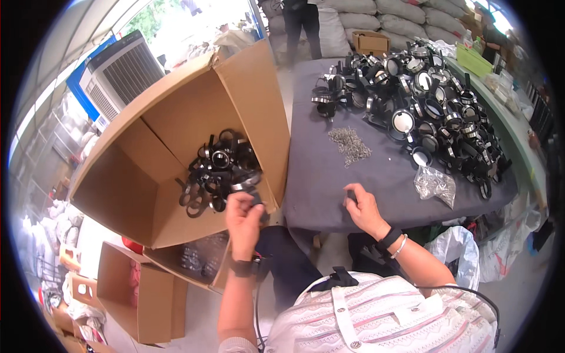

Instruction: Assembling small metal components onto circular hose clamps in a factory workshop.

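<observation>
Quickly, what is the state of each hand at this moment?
Left hand: fingers curled at a black piece; blur hides whether it is gripped.
Right hand: partly curled over the grey table; whether it holds something cannot be told.

- Strong daylight enters at upper left, washing out the opening (179, 25).
- Shadow deepens inside the box (118, 179).
- Pale glare whitens some discs (402, 121).
- The left hand (243, 220) looks slightly blurred.
- Fisheye distortion bends the table (318, 191) edges; black rings the view.
- Far left looks hazy.
</observation>
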### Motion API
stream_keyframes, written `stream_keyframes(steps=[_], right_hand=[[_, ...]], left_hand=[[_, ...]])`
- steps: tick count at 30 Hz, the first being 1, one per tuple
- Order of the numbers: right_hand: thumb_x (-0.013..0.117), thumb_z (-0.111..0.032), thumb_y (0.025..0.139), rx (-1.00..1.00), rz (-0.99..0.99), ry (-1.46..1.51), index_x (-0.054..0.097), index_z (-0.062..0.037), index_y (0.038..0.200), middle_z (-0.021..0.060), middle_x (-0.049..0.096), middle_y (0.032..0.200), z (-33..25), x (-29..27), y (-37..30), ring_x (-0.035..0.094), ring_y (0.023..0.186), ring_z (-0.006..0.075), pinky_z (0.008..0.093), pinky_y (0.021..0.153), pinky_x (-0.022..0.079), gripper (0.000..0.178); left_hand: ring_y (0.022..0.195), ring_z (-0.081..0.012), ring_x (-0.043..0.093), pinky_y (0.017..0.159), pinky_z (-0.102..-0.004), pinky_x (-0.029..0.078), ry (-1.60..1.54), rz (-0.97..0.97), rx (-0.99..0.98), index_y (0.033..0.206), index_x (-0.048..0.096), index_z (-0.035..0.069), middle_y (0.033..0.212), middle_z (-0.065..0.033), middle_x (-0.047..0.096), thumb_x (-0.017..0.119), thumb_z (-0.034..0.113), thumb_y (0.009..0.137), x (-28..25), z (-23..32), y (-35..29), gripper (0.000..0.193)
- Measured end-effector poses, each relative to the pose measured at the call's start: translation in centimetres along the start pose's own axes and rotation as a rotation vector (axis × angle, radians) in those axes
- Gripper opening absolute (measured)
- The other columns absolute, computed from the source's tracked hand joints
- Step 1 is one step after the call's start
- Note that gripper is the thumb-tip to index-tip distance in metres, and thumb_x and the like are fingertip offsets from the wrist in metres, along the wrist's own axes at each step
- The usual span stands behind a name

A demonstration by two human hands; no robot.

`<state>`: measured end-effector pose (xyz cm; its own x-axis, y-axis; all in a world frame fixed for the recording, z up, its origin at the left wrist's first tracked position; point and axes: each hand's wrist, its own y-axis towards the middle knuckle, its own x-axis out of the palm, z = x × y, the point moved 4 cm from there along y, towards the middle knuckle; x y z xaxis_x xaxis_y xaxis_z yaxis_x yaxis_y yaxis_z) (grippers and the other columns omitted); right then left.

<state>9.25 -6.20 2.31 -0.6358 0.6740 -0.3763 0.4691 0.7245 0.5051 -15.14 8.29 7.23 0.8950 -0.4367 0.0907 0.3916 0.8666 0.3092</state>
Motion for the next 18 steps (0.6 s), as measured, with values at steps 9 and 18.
stream_keyframes(steps=[9, 18], right_hand=[[0.060, -0.013, 0.086, 0.393, -0.276, 0.561, 0.063, -0.0019, 0.088, -0.0036, 0.055, 0.070, -1.9, 0.8, -0.2, 0.048, 0.061, 0.0034, 0.0207, 0.054, 0.041, 0.012], [0.063, -0.011, 0.083, 0.453, -0.179, 0.509, 0.063, -0.0025, 0.078, -0.0040, 0.054, 0.062, 0.7, -1.0, -0.2, 0.047, 0.054, 0.0027, 0.0204, 0.047, 0.037, 0.010]], left_hand=[[0.079, -0.0051, 0.055, 0.072, -0.0202, 0.044, 0.225, -0.439, 0.050, 0.142, 0.030, 0.008, 0.081, -0.0007, 0.061, 0.055, -0.010, 0.081, 11.2, -3.8, -3.1, 0.069], [0.074, -0.0109, 0.061, 0.060, -0.0233, 0.053, -0.184, -0.432, -0.255, 0.135, 0.039, 0.003, 0.085, -0.0049, 0.059, 0.052, -0.002, 0.084, 15.2, -6.9, -0.7, 0.053]])
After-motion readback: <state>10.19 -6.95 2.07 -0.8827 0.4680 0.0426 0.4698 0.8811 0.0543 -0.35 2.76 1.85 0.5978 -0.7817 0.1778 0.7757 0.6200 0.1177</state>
